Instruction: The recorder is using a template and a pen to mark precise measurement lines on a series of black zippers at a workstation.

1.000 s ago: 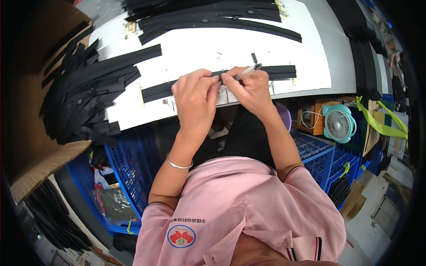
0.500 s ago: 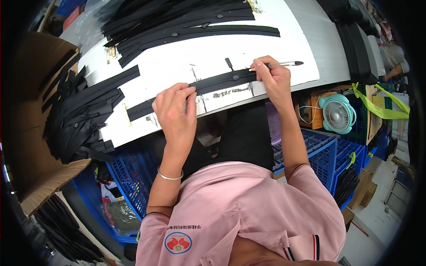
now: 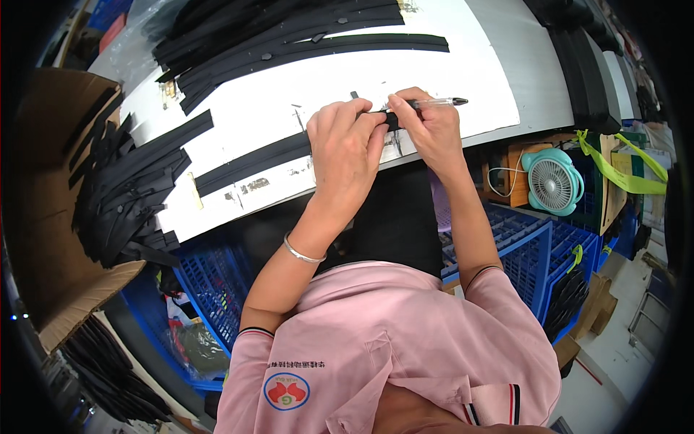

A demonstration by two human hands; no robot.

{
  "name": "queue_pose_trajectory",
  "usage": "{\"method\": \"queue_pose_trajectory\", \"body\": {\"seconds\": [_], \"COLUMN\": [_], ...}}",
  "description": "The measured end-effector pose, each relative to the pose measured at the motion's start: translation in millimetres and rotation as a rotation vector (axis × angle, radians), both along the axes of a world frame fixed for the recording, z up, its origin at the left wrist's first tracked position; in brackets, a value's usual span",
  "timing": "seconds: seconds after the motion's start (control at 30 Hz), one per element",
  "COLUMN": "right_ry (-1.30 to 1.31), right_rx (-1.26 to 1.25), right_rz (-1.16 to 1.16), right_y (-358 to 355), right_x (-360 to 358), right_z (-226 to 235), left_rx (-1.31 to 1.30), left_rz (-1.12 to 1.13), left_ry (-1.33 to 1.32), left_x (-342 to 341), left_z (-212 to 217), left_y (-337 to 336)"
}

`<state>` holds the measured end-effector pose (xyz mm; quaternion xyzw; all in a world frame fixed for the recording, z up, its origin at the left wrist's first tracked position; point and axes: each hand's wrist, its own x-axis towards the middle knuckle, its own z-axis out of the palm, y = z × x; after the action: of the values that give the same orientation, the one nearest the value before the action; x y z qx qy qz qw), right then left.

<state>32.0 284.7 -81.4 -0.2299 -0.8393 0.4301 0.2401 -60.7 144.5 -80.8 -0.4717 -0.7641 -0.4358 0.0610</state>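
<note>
A long black zipper (image 3: 253, 160) lies across the white board, parallel to its near edge. My left hand (image 3: 343, 145) is closed over the zipper's right part, fingers bent and thumb pressed near its end. Close beside it, my right hand (image 3: 430, 134) grips a pen (image 3: 441, 102) with a clear barrel, its dark end pointing right. Its fingertips meet the zipper's right end, and the pen's writing tip is hidden behind them. A small black pull tab (image 3: 354, 95) shows just beyond my left fingers.
Several black zippers (image 3: 303, 54) are piled at the back of the white board (image 3: 477, 79). More strips (image 3: 119, 195) spill from a cardboard box (image 3: 43, 145) on the left. Blue crates (image 3: 210, 289) stand below the table, and a turquoise fan (image 3: 555, 182) is at the right.
My left hand has slid right along the zipper, close to my right hand, covering the slider. My right hand with the pen has shifted slightly left.
</note>
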Motion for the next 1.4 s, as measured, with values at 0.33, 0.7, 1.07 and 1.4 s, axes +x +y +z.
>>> {"method": "queue_pose_trajectory", "body": {"seconds": [0.33,0.7,1.07,1.4], "right_ry": [-0.016,0.17,-0.118,-0.106], "right_rx": [-0.013,-0.276,0.646,0.617], "right_rz": [0.045,0.073,0.074,-0.211], "right_y": [0,3,-10,18], "right_x": [5,13,-23,-67], "right_z": [6,4,13,6], "left_rx": [0.005,0.033,-0.279,-0.172], "left_rz": [0.016,0.097,0.5,0.48], "left_ry": [0.005,0.033,0.273,0.283], "left_x": [-3,-16,-144,-144], "left_z": [-1,1,11,26], "left_y": [-1,-36,-153,-146]}}
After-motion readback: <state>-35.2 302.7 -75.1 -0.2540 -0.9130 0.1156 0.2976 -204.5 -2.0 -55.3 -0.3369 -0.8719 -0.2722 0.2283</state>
